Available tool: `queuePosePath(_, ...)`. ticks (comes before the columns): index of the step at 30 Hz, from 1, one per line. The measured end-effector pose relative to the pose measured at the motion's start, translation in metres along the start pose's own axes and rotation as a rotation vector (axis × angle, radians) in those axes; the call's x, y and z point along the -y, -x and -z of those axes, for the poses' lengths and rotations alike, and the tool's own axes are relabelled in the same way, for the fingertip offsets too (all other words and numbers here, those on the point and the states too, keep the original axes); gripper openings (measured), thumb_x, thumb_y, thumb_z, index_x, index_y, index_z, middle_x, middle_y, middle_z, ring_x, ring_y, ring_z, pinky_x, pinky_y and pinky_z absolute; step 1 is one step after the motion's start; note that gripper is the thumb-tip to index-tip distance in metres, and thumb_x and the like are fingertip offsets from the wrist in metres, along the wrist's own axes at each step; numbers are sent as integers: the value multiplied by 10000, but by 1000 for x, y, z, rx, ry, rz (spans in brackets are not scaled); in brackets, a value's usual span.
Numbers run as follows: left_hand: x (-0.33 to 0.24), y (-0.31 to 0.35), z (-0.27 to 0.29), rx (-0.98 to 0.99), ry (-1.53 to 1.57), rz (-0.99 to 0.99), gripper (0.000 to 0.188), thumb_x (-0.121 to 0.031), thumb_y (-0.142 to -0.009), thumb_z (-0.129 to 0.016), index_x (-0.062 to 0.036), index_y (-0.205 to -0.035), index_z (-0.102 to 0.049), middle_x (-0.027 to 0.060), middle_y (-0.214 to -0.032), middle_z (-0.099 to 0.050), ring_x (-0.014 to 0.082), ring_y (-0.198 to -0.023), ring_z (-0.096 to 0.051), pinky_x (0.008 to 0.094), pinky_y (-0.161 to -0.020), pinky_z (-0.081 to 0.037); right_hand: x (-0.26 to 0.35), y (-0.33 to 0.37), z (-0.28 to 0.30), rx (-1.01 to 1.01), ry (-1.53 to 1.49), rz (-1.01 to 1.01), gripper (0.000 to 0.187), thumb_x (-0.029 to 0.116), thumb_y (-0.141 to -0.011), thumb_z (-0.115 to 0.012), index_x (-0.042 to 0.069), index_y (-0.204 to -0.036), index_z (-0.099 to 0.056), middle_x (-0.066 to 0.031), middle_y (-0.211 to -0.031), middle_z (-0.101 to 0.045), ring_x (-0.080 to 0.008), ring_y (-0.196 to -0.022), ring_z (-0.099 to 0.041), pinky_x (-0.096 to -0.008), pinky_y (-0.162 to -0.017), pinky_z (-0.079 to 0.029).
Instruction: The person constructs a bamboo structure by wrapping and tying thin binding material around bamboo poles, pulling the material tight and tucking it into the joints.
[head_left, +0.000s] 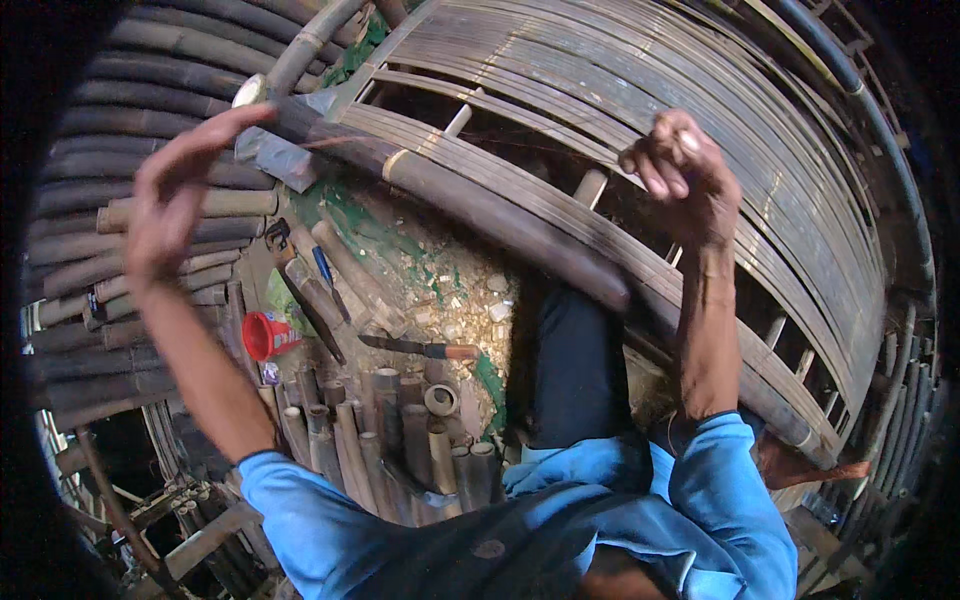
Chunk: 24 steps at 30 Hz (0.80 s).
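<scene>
My left hand (180,190) is raised at the left, slightly blurred, its fingers stretched out and apart from the thumb. Its fingertips are nearest the pale cut end of a dark bamboo pole (470,215); whether they touch it I cannot tell. The pole lies along the near edge of a slatted bamboo bench (620,75). Over the slats at the right, my right hand (690,170) is held up with fingers curled in toward the thumb. Anything between those fingers is too small to make out.
Below the pole lie a knife (420,348) with a wooden handle, a red cup (268,335) on its side and a blue-handled tool (325,268). Short bamboo pieces (390,420) stand upright near me. Long dark bamboo poles (130,110) are stacked at the left. Pale chips litter the ground.
</scene>
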<state>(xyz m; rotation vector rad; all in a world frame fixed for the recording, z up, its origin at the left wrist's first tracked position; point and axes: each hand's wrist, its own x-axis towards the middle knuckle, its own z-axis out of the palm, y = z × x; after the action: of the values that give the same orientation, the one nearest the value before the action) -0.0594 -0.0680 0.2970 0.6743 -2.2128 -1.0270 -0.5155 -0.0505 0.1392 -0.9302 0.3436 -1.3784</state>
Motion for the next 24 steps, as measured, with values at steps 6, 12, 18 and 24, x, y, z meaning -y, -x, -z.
queuePosePath(6,204,-98,-88,-94,-1055,678,826,-817,-857,-495,-115,-1212,-748,141,-1211,-718,316,-1196,-623,626,-1057,-308,34,9,-3,11,291,-44,301,187,-992,-613,24,-1244,-632,63,-609,-456,-74,-586,-525,-261,-662,-464)
queuePosePath(12,273,-112,-137,129,-985,786,607,-708,-841,-601,-149,-923,-823,203,-1062,-746,351,-1061,-691,676,-1070,-225,-20,-5,32,-91,1042,-380,409,207,-945,-722,14,-1293,-625,1,-838,-582,-84,-759,-538,-276,-699,-479)
queuePosePath(18,225,-117,-136,-360,150,601,329,-303,-979,-617,-5,-965,-755,107,-937,-755,178,-743,-664,314,-778,-518,-60,-28,34,-6,1295,-175,398,188,-936,-669,1,-1284,-617,-219,-1116,-697,-351,-1014,-676,-430,-911,-528)
queuePosePath(24,197,-93,-140,-253,689,370,525,-83,-1018,-492,12,-1527,-408,197,-1500,-517,102,-676,-589,276,-739,-534,-76,-55,7,47,1198,-128,333,137,-922,-641,1,-1226,-641,-230,-1145,-716,-360,-1080,-694,-428,-952,-526)
